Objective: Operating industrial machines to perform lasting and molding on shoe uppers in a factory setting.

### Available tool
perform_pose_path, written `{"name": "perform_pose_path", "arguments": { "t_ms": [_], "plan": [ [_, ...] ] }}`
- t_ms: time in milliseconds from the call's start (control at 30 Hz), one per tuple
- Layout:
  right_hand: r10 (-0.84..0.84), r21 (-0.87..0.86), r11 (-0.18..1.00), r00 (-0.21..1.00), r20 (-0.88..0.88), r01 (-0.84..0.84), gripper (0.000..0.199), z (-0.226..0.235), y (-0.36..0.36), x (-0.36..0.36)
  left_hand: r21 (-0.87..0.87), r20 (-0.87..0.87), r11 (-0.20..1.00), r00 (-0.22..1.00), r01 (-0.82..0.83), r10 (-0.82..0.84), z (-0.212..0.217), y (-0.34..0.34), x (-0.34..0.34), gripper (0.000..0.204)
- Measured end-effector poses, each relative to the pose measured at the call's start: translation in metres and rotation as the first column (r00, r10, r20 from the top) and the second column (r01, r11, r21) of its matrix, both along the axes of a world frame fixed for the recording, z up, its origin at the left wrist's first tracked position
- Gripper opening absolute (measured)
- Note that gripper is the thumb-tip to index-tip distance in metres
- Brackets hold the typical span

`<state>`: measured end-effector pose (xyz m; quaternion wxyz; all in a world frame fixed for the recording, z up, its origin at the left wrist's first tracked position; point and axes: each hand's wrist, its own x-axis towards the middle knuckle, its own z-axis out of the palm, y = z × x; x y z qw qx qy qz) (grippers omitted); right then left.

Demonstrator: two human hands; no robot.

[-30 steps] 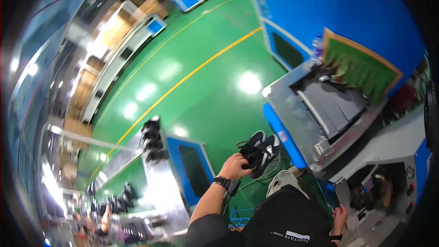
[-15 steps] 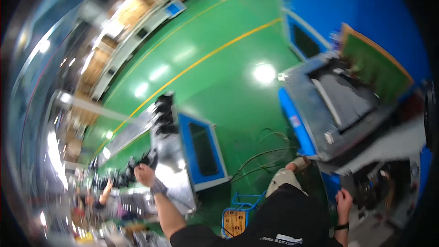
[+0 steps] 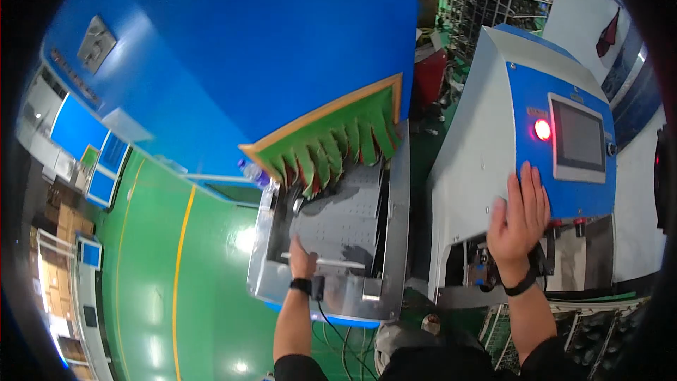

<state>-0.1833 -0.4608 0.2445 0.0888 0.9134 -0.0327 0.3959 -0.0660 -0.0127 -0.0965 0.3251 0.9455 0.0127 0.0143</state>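
Note:
My left hand is over the near end of a conveyor with a grey perforated belt, close to a pale bar that crosses it. Its fingers are smeared and partly hidden, so I cannot make out whether it holds anything. A dark object, possibly a shoe, lies farther along the belt, just before a fringed green curtain. My right hand lies against the machine's blue front panel, fingers stretched upward. Above it are a glowing red button and a dark screen.
A large blue machine housing rises behind the curtain. Racks with dark items stand at the far right, and more at the lower right. Cables trail on the green floor. A bottle stands by the conveyor's left corner.
The view has swung right, from a bench with black items to the conveyor and panel. My left hand has come over from those items; my right hand has moved up onto the panel.

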Motion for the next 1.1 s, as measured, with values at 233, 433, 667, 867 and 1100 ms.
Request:
{"name": "perform_pose_path", "arguments": {
  "t_ms": [233, 433, 667, 867, 1100],
  "plan": [
    [-0.111, -0.115, 0.987, 0.993, 0.032, 0.114, 0.035, -0.021, -0.007, -0.001, 0.31, 0.046, 0.902, 0.952, -0.301, 0.302, -0.092, -0.012, 0.171, 0.092],
    [-0.097, -0.123, 0.987, 0.992, 0.074, 0.106, 0.035, -0.026, -0.007, 0.009, -0.049, -0.468, 0.966, 0.861, -0.252, 0.201, -0.057, -0.118, 0.115, 0.046],
    [0.196, 0.355, 0.901, 0.964, 0.181, -0.25, 0.043, -0.017, 0.034, -0.035, -0.734, -0.559, -0.08, 0.666, -0.675, -0.494, 0.13, -0.131, -0.094, 0.033],
    [0.343, 0.276, -0.923, 0.895, 0.283, 0.267, 0.061, -0.084, 0.041, -0.124, -0.744, -0.306, 0.202, 0.055, -0.637, -0.95, 0.203, -0.196, -0.251, 0.054],
    [0.748, 0.574, -0.537, 0.664, -0.015, 0.618, 0.046, -0.097, -0.039, -0.202, -0.907, -0.307, 0.42, 0.628, 0.035, -0.715, 0.243, -0.248, -0.271, 0.065]
  ]
}}
